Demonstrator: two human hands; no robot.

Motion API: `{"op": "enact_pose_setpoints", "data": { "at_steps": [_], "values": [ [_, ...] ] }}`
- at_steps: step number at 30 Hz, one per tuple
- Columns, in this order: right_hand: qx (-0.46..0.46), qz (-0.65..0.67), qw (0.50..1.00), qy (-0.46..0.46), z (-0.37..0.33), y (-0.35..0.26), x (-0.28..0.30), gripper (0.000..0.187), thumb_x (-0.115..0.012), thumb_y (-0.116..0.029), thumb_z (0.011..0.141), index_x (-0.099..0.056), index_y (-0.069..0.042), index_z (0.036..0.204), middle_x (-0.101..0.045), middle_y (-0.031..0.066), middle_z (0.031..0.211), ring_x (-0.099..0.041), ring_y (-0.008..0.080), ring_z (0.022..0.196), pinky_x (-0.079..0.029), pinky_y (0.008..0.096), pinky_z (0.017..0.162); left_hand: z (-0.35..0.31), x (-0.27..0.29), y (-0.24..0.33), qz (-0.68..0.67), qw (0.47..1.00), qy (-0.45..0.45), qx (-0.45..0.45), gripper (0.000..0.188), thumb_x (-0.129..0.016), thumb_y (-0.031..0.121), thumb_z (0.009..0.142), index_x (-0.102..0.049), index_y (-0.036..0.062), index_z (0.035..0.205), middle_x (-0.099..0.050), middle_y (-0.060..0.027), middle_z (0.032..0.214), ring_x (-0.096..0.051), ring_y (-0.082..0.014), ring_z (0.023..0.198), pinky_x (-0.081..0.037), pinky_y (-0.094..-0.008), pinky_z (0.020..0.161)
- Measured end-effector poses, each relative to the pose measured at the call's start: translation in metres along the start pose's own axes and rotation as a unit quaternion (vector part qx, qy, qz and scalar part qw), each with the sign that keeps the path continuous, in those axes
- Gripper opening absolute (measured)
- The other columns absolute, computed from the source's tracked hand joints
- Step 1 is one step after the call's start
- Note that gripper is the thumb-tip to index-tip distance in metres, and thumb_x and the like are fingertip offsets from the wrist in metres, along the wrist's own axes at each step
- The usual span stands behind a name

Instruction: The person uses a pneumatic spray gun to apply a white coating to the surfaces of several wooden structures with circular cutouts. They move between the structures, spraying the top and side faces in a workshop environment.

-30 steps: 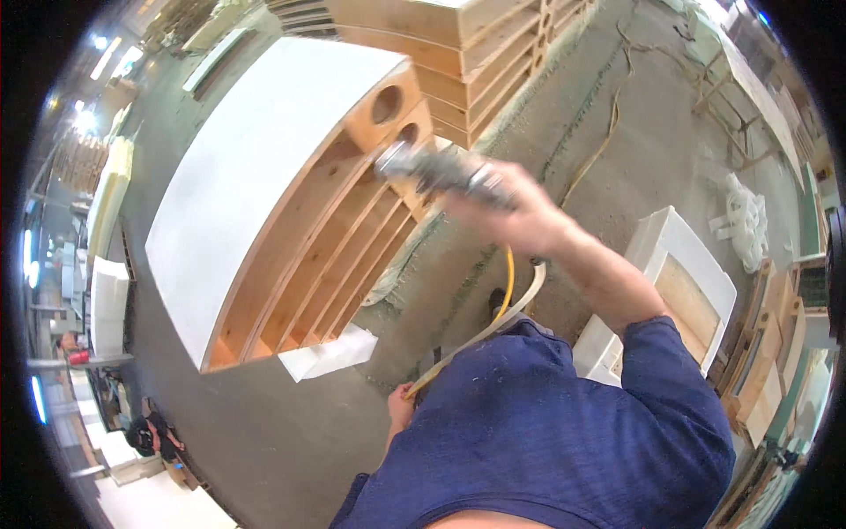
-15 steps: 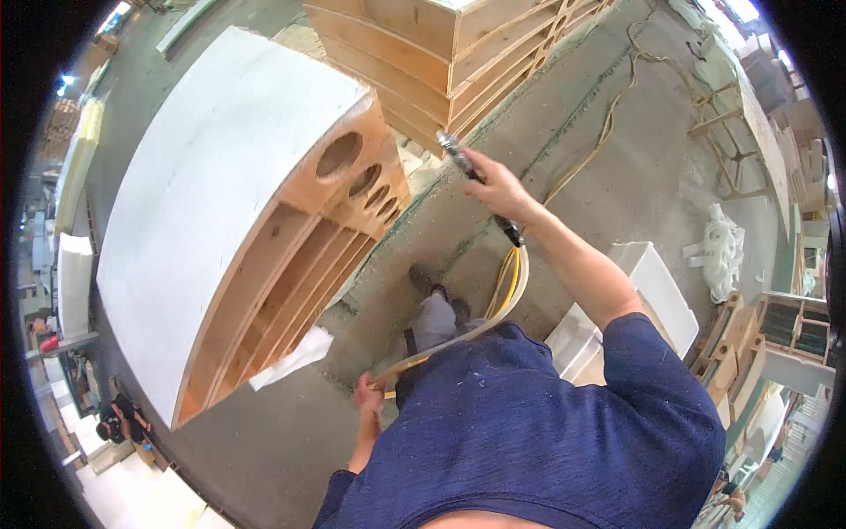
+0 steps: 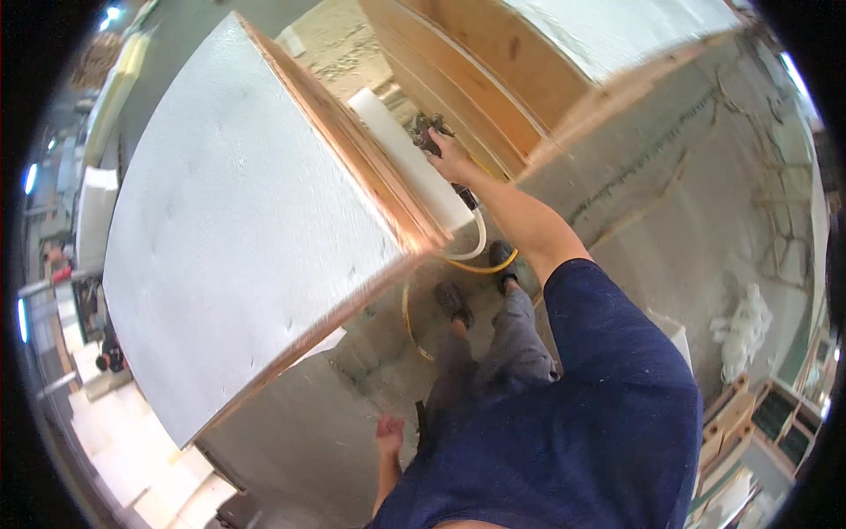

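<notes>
My right hand (image 3: 451,159) is closed around a dark hand-held air tool (image 3: 429,132), reaching into the gap between two large wooden-framed pieces. A pale hose (image 3: 481,234) runs down from the tool's rear end, and a yellow hose (image 3: 483,269) loops near my feet. Right beside the tool stands a long white block (image 3: 410,163), against the left piece (image 3: 256,229), which has a white curved face and wooden edges. Low in the view, my left hand (image 3: 389,434) hangs by my side with its fingers curled; nothing shows in it.
The right wooden piece (image 3: 493,70), with ribs and a white top, bounds the gap. Sawdust-coloured debris (image 3: 339,40) lies beyond. A white plastic-wrapped bundle (image 3: 745,331) rests on the floor at right, wooden frames (image 3: 736,414) below it. Pale sheets (image 3: 132,441) are at lower left.
I have moved forward toward the gap between the two pieces. My right hand has carried the tool down into it beside the white block. My left hand has let go of the hose.
</notes>
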State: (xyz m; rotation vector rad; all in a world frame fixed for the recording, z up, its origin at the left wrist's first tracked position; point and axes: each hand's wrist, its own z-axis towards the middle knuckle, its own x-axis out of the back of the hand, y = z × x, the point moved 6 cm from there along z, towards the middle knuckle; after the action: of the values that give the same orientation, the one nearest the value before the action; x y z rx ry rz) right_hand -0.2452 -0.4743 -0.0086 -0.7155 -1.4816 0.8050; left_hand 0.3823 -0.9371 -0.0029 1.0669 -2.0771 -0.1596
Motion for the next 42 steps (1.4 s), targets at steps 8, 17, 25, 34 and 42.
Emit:
{"op": "enact_pose_setpoints", "data": {
  "at_steps": [8,17,25,34,42],
  "values": [
    [-0.074,-0.068,0.994,-0.048,0.091,0.025,-0.07,0.071,-0.062,-0.025,0.086,-0.03,-0.009,0.147,-0.036,0.0263,0.144,-0.037,0.039,0.132,-0.034,0.0418,0.109,-0.124,-0.134,0.018,-0.19,0.957,-0.01,0.218,0.052,-0.07,0.02,0.086,-0.052,-0.0057,0.128,-0.068,-0.0174,0.108,-0.067,-0.0213,0.093,-0.053,-0.0318,0.081],
    [-0.09,-0.08,0.99,-0.08,0.156,0.052,-0.139,0.061,-0.057,-0.018,0.087,-0.038,-0.012,0.144,-0.035,0.0254,0.145,-0.038,0.0404,0.132,-0.033,0.0401,0.11,-0.086,-0.176,0.051,-0.348,0.883,0.057,0.309,0.038,-0.059,0.023,0.09,-0.058,-0.0018,0.119,-0.068,-0.0132,0.101,-0.066,-0.0224,0.088,-0.053,-0.0325,0.078],
    [0.029,-0.188,0.977,-0.1,0.1,0.057,-0.136,0.042,-0.051,-0.013,0.087,-0.052,-0.006,0.128,-0.051,0.0205,0.131,-0.055,0.0371,0.112,-0.047,0.0442,0.092,-0.044,-0.133,0.042,-0.167,0.969,0.012,0.181,0.039,-0.061,0.014,0.084,-0.058,-0.0029,0.119,-0.069,-0.0139,0.101,-0.066,-0.0202,0.085,-0.053,-0.0335,0.075],
    [-0.232,-0.077,0.952,-0.185,-0.376,0.083,0.041,0.038,-0.049,-0.026,0.089,-0.061,0.0,0.114,-0.063,0.0224,0.112,-0.058,0.0402,0.105,-0.046,0.0469,0.092,0.089,-0.08,0.152,-0.104,0.986,-0.12,0.042,0.033,-0.061,0.013,0.084,-0.059,-0.0015,0.115,-0.067,-0.0114,0.095,-0.064,-0.0177,0.081,-0.052,-0.0328,0.071],
    [-0.595,-0.117,0.793,0.059,-0.644,0.23,0.307,0.035,-0.054,-0.028,0.085,-0.069,0.0,0.099,-0.067,0.0236,0.102,-0.066,0.0366,0.095,-0.052,0.044,0.082,0.186,-0.135,0.438,-0.039,0.976,-0.189,-0.102,0.026,-0.059,0.016,0.087,-0.062,0.0008,0.108,-0.065,-0.0076,0.086,-0.061,-0.0156,0.076,-0.05,-0.0313,0.067]
  ]
}}
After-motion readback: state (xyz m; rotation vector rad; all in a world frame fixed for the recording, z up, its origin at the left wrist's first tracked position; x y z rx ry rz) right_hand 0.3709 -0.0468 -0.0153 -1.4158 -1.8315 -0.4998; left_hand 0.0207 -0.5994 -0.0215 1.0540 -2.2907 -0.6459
